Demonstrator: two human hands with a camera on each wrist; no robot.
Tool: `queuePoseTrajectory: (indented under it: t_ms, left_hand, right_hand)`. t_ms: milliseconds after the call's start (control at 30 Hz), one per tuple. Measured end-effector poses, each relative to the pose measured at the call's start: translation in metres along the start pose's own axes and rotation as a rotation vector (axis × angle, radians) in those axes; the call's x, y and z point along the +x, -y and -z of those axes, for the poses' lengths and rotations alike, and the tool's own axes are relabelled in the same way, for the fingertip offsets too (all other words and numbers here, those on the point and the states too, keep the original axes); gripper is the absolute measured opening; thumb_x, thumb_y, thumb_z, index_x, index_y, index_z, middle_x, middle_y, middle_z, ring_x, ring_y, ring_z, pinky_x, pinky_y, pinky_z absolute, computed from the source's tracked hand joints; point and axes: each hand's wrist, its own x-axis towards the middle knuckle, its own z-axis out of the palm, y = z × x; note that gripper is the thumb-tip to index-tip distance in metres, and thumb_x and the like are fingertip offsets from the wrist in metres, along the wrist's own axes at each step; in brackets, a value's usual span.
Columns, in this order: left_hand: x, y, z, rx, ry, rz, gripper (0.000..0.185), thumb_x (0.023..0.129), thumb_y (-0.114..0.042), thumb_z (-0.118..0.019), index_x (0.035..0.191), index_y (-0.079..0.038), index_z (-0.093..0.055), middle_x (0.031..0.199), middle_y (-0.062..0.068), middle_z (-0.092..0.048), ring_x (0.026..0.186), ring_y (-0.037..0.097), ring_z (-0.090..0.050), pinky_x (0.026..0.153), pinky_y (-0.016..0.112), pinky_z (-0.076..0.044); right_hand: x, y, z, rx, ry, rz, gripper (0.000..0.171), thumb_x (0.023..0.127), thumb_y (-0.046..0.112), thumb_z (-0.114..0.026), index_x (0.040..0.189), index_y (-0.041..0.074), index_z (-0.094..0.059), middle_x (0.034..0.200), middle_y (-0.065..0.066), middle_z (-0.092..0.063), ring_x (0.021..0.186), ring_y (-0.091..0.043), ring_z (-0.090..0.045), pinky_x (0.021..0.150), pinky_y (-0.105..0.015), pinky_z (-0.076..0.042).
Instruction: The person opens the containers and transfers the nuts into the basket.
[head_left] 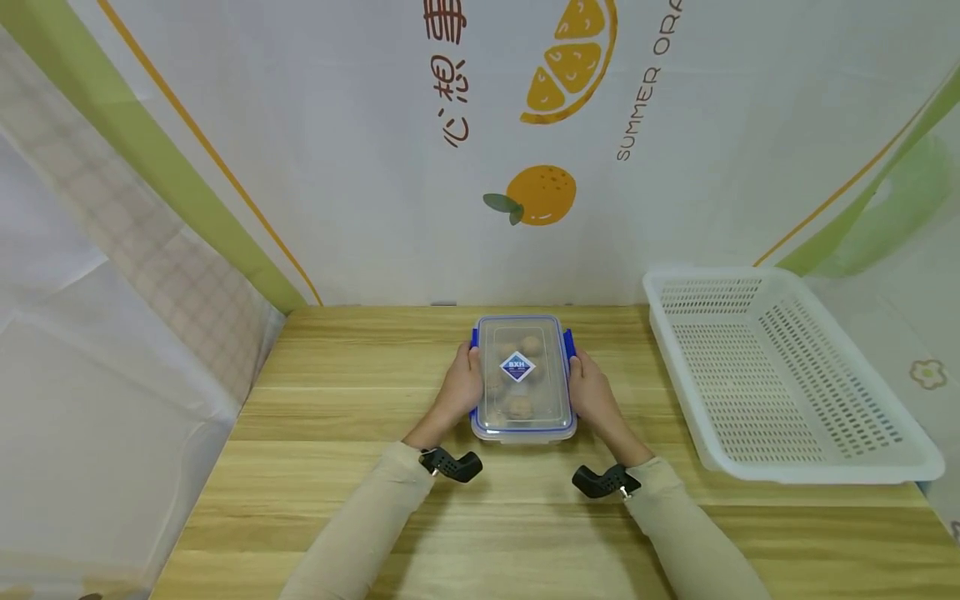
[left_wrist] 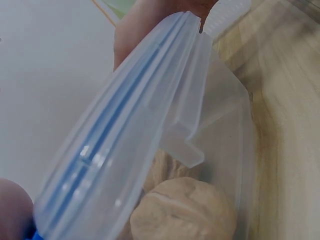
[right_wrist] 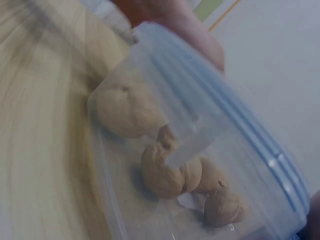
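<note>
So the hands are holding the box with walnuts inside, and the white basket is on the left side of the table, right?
Not quite. The hands do hold the box with walnuts inside, but the white basket sits on the right side of the table, as the head view shows.

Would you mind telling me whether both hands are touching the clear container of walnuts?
Touching. The head view shows the left hand and right hand pressed against opposite sides of the container, fingers at its blue latches.
</note>
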Motion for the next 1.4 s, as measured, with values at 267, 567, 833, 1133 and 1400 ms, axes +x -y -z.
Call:
queuePoseTrajectory:
  t_ms: [267,567,833,1133,1400]
  left_hand:
    - [0.001,0.002,0.000,0.010,-0.004,-0.007,0.049,0.114,-0.025,-0.024,0.151,0.007,-0.033,0.146,0.033,-0.046,0.135,0.046,-0.046,0.115,0.057,-0.038]
    - [0.000,0.001,-0.001,0.025,-0.006,-0.015,0.048,0.114,-0.022,-0.024,0.149,0.008,-0.033,0.144,0.034,-0.047,0.133,0.047,-0.047,0.115,0.058,-0.039]
    - [-0.001,0.000,-0.001,0.018,0.004,-0.016,0.049,0.114,-0.023,-0.023,0.152,0.008,-0.030,0.148,0.034,-0.044,0.136,0.047,-0.044,0.116,0.058,-0.037]
    - [-0.002,-0.001,0.000,0.031,-0.007,-0.036,0.047,0.114,-0.020,-0.024,0.150,0.009,-0.033,0.143,0.035,-0.048,0.133,0.048,-0.047,0.114,0.059,-0.040]
    - [-0.002,-0.001,0.001,0.028,0.006,-0.019,0.049,0.114,-0.023,-0.023,0.152,0.007,-0.030,0.147,0.033,-0.045,0.135,0.047,-0.046,0.114,0.058,-0.039]
  right_hand:
    - [0.002,-0.005,0.001,-0.013,-0.001,-0.014,0.047,0.113,0.018,-0.027,0.152,-0.006,-0.037,0.144,-0.033,-0.049,0.133,-0.048,-0.048,0.115,-0.060,-0.038]
    - [0.000,-0.010,0.007,0.134,0.053,-0.119,0.052,0.113,0.028,-0.025,0.154,-0.002,-0.037,0.152,-0.028,-0.043,0.141,-0.043,-0.039,0.120,-0.058,-0.031]
    - [-0.001,-0.010,0.009,0.180,0.045,-0.144,0.061,0.112,0.037,-0.028,0.158,-0.002,-0.027,0.162,-0.025,-0.028,0.150,-0.043,-0.022,0.125,-0.055,-0.018]
    - [0.002,0.000,0.008,0.186,0.076,-0.092,0.066,0.112,0.040,-0.030,0.160,-0.004,-0.018,0.161,-0.028,-0.026,0.149,-0.044,-0.023,0.125,-0.055,-0.019]
    - [0.002,0.011,-0.003,0.226,0.157,-0.036,0.081,0.109,0.047,-0.041,0.161,-0.002,-0.004,0.164,-0.029,-0.014,0.149,-0.048,-0.019,0.121,-0.062,-0.023]
